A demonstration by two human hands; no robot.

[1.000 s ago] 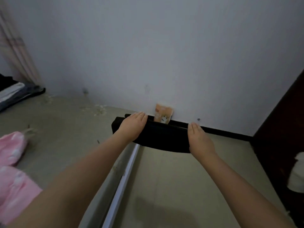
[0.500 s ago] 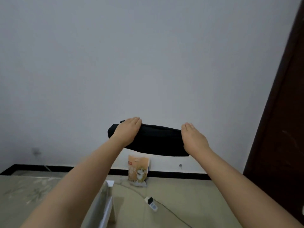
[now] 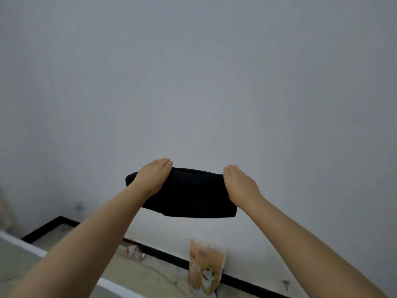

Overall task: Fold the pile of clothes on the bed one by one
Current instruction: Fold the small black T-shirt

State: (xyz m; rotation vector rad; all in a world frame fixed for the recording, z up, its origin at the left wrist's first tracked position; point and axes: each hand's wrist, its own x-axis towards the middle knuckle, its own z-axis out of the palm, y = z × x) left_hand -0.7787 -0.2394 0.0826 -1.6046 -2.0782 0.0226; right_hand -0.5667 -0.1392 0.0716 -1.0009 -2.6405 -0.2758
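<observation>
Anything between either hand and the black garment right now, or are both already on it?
Nothing visible stands between them. The left hand and the right hand each hold an end of the folded black garment, up in the air before the wall. The bed is out of view.

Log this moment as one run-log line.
hands: left, right hold folded black garment | raised before wall | bed: unseen

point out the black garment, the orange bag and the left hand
black garment (image 3: 189, 193), head view, middle of the folded cloth
orange bag (image 3: 205, 268), head view, its front panel
left hand (image 3: 153, 176), head view, back of the hand
</observation>
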